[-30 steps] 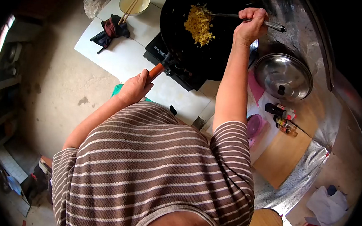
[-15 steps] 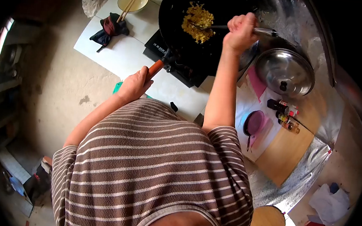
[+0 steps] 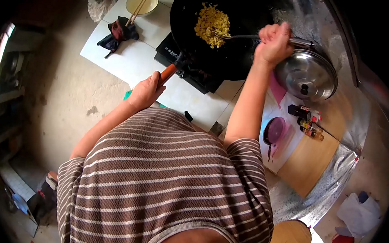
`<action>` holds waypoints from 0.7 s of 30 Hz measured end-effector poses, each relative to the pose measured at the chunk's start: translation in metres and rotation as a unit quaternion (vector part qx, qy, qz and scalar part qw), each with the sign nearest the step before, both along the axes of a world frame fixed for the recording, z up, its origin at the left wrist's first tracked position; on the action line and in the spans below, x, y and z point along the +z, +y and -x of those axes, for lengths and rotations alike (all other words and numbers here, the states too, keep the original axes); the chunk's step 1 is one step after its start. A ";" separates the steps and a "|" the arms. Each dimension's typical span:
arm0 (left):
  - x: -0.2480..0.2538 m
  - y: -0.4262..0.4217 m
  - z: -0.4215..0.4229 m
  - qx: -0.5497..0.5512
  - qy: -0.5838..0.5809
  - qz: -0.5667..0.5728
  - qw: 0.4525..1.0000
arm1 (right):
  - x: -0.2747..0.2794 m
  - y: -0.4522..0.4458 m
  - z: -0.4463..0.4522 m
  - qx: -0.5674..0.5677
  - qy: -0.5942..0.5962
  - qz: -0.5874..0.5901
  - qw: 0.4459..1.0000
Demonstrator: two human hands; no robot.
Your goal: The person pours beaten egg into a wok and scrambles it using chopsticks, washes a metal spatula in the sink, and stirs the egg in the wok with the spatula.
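A black wok (image 3: 239,63) sits on a black cooker (image 3: 170,52) at the table's edge. Its orange-brown handle (image 3: 167,73) is wrapped in the fingers of my left hand (image 3: 146,91). My right hand (image 3: 274,43) is closed around the long metal handle of a spatula (image 3: 243,36) and hangs over the wok's right side. The spatula's tip reaches into crumbled yellow scrambled egg (image 3: 210,21), which partly hides it. The egg lies in one heap on the wok's left side.
A pale bowl (image 3: 149,9) with chopsticks (image 3: 141,5) across it stands left of the wok, near a dark cloth (image 3: 117,34). At right are a steel lid (image 3: 317,76), several bottles (image 3: 310,128) and a small round pan (image 3: 273,130).
My right hand has moved right and slightly down with the spatula, drawing its tip toward the egg's right edge. My left hand stays on the wok handle.
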State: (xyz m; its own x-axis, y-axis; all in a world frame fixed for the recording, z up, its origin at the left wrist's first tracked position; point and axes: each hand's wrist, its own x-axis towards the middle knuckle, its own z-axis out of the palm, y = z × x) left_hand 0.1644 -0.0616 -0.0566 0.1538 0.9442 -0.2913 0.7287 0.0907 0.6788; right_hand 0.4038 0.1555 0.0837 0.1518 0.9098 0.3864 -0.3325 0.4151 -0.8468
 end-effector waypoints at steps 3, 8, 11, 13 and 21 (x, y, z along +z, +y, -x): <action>-0.001 0.001 -0.001 0.005 0.002 -0.005 1.000 | 0.013 -0.011 -0.010 0.006 -0.038 0.030 0.999; 0.001 0.000 0.000 0.007 0.002 -0.004 1.000 | -0.028 0.016 0.019 0.022 0.058 -0.002 0.998; 0.003 0.002 0.000 0.003 0.008 0.009 1.000 | -0.029 0.019 0.005 -0.053 0.074 -0.023 0.996; -0.004 0.000 0.000 0.007 0.008 0.012 1.000 | -0.015 0.004 0.005 -0.060 0.048 -0.005 0.997; 0.002 0.005 0.001 0.006 0.015 -0.001 1.000 | -0.024 0.034 0.029 -0.077 0.161 -0.035 0.983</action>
